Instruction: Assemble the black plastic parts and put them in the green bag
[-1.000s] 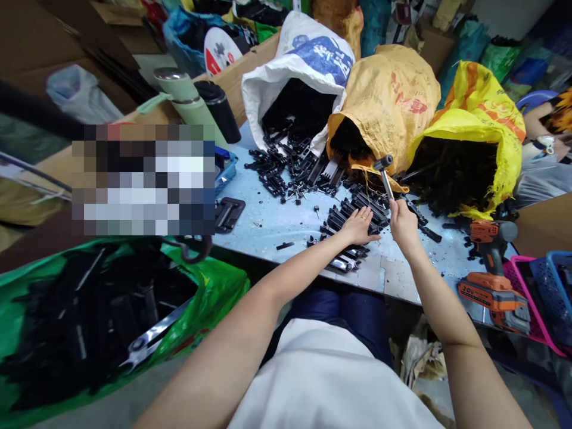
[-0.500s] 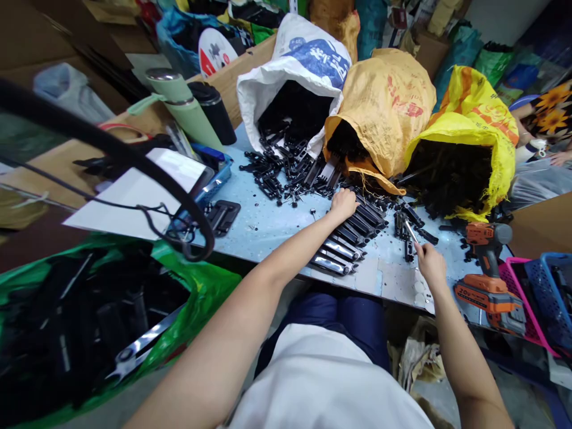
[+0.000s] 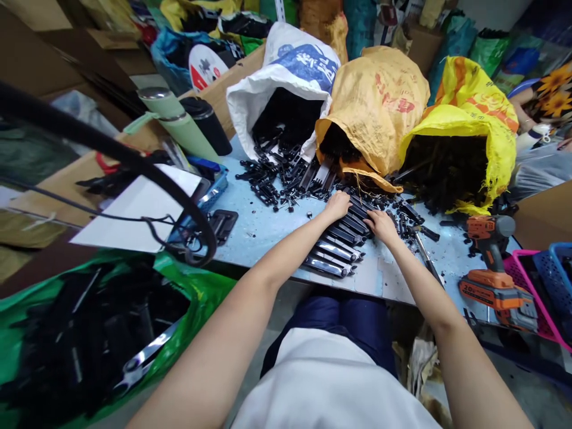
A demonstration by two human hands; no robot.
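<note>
A row of glossy black elongated parts (image 3: pixel 337 250) lies side by side on the blue worktop. At the far end of the row, my left hand (image 3: pixel 338 206) has its fingers curled over the left end of one black part (image 3: pixel 356 210). My right hand (image 3: pixel 382 226) is closed around the right end of a part in the same row, with the fingertips partly hidden. Right of that hand, a slim tool with a metal shaft (image 3: pixel 424 250) rests on the worktop, its dark head among small black pieces. Loose black clips and pins (image 3: pixel 281 179) lie heaped beyond my left hand.
White (image 3: pixel 279 83), orange (image 3: pixel 379 89) and yellow (image 3: pixel 465 125) sacks spill black parts at the back. A cordless drill (image 3: pixel 491 268) stands right, beside baskets. A green bag of parts (image 3: pixel 192 274) sits lower left. A black cable arcs across the left. Another person's arm shows far right.
My right hand has let go of the metal-shafted tool, which now lies on the worktop, and has moved left to the row of black parts. My left hand stays at the row's far end.
</note>
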